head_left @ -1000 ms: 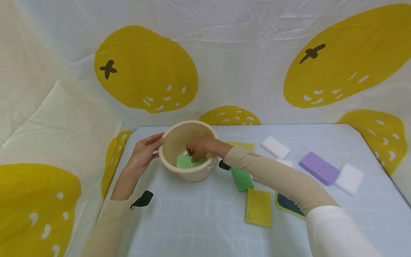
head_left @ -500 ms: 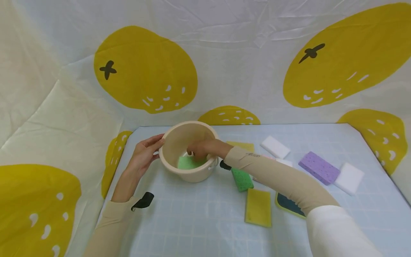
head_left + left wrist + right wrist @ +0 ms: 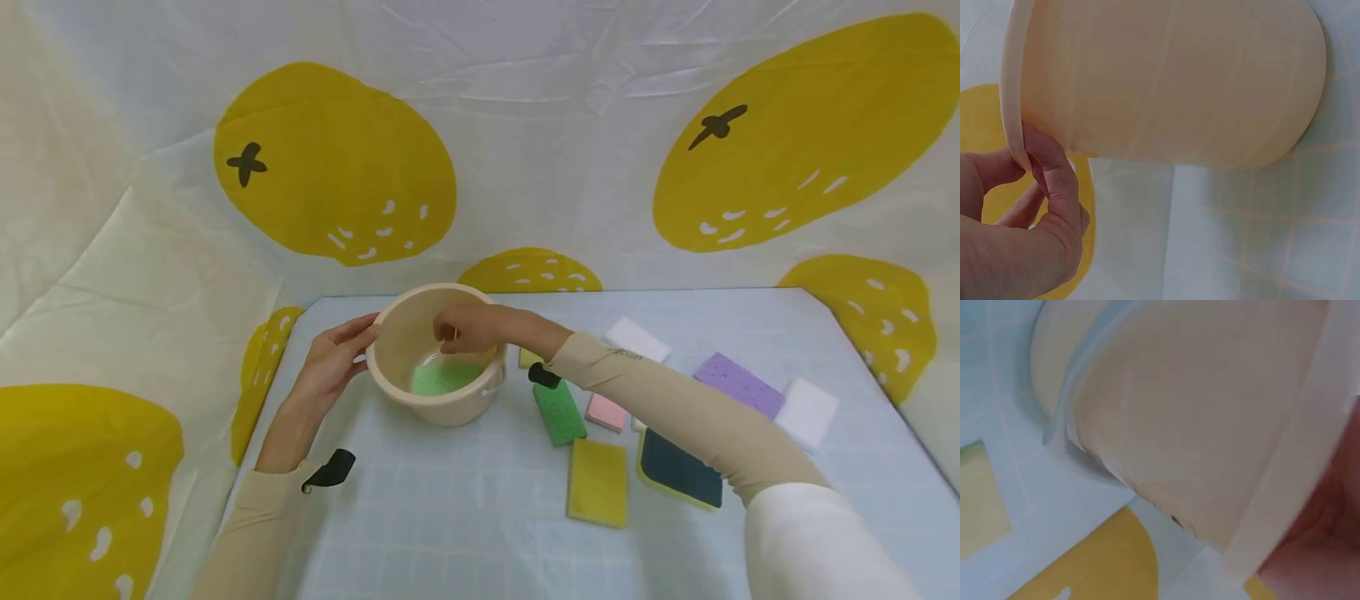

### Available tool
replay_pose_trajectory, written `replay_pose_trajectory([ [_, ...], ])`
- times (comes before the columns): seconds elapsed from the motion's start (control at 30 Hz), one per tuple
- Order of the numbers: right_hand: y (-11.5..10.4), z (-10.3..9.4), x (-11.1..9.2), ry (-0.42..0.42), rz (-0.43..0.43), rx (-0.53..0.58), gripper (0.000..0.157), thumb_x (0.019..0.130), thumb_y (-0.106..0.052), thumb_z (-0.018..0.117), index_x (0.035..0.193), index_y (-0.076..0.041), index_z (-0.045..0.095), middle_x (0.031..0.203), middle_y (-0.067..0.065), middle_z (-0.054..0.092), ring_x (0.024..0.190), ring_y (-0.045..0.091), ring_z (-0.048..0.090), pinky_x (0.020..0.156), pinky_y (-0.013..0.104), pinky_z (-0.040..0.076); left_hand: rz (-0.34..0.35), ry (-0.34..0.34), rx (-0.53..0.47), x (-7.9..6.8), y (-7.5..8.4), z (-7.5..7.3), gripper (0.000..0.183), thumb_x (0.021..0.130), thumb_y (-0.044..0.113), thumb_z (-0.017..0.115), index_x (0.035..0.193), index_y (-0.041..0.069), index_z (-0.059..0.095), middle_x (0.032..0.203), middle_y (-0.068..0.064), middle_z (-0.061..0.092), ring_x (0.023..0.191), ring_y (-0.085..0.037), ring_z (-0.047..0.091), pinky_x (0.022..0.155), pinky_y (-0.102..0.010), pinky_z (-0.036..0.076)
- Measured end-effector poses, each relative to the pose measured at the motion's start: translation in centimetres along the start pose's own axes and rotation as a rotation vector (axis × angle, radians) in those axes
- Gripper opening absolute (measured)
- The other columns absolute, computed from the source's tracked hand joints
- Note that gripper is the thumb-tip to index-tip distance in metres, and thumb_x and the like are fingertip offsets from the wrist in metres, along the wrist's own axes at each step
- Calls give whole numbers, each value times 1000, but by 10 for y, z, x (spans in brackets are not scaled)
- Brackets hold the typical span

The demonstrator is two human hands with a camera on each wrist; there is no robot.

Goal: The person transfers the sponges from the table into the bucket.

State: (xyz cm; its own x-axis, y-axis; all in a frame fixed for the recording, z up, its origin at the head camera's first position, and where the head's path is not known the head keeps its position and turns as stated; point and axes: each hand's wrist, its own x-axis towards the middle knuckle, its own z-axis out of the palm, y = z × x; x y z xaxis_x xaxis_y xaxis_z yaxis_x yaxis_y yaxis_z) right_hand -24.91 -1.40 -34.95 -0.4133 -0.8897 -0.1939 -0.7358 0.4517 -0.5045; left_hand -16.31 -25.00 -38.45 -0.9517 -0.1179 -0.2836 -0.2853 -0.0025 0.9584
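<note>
My left hand pinches the rim of a beige bucket, thumb on one side of the lip and fingers on the other, as the left wrist view shows. Down in the bucket lies a light green sponge. Above it, inside the bucket's mouth, my right hand hangs with loosely bent fingers and nothing visible in them. In the right wrist view the bucket wall hides most of that hand.
Right of the bucket lie a green sponge, a pink sponge, a yellow sponge, a dark-faced sponge, a purple sponge and white sponges. Lemon-patterned cloth surrounds the table.
The right hand has let go of the light green sponge and lifted away from it, its forearm shifting right. The left hand keeps its hold on the rim.
</note>
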Motion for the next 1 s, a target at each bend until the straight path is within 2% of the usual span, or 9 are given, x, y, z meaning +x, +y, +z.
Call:
replay_pose_trajectory([
  [0.13, 1, -7, -8, 83, -53, 28, 19, 92, -12, 62, 106, 0, 61, 101, 10, 63, 93, 20, 58, 83, 26, 48, -3, 0, 6, 0, 0, -1, 50, 90, 28, 66, 135, 11, 54, 126, -5, 57, 100, -14, 57, 77, -23, 53],
  [0.23, 2, -14, -14, 123, -46, 95, 16, 92, -11, 62, 105, -2, 62, 99, 9, 63, 90, 19, 59, 82, 25, 49, -4, -3, -1, -1, 0, -1, 50, 90, 28, 66, 135, 11, 53, 125, -4, 57, 99, -13, 57, 76, -23, 54],
  [0.57, 9, -26, -34, 306, -82, 178, 17, 89, -10, 65, 103, 0, 62, 95, 9, 65, 87, 20, 61, 79, 26, 51, 13, -15, -15, -2, -1, -3, 52, 89, 29, 67, 135, 10, 53, 126, -5, 56, 101, -14, 56, 78, -22, 53],
  [0.8, 21, -29, -52, 403, -16, 186, 25, 90, -17, 66, 110, -2, 62, 98, 7, 64, 89, 18, 62, 78, 26, 52, 8, -18, -15, -2, -1, -2, 53, 88, 30, 67, 135, 11, 53, 127, -6, 55, 102, -14, 56, 78, -22, 53],
  [1.0, 33, -25, -64, 458, -3, 212, 22, 92, -19, 64, 105, -2, 63, 97, 7, 64, 89, 21, 62, 77, 27, 53, 1, -18, -14, -2, -1, 0, 53, 89, 31, 66, 136, 12, 52, 129, -6, 54, 103, -14, 55, 79, -22, 53],
])
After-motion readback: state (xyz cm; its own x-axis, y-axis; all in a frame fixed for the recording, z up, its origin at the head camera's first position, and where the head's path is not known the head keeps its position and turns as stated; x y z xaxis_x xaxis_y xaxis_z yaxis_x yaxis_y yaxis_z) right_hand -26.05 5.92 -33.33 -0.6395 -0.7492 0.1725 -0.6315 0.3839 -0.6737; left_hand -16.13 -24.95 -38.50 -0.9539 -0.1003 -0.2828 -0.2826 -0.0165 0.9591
